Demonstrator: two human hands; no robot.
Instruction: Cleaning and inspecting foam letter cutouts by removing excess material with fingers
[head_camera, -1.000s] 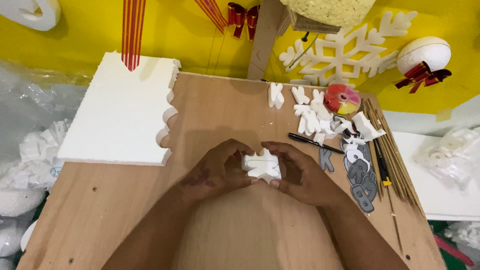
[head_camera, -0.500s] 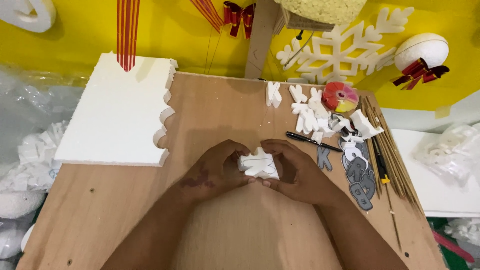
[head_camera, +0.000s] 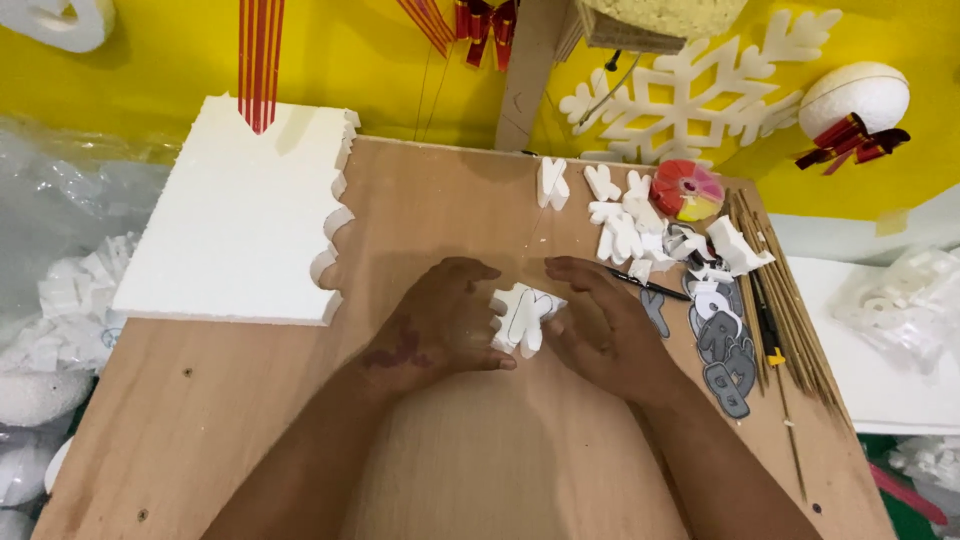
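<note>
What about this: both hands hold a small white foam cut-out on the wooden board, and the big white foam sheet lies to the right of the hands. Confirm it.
Not quite. The head view shows the foam sheet to the left of the hands, not the right. The rest stands: the left hand and right hand hold the small white foam cut-out on the wooden board.

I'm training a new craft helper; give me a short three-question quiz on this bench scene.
1. True or false: both hands touch the foam cutout.
2. The big foam sheet lies nearer which hand: A) left hand B) right hand?
3. What lies along the board's right edge?

Key: 1 true; 2 A; 3 thin wooden sticks.
</note>
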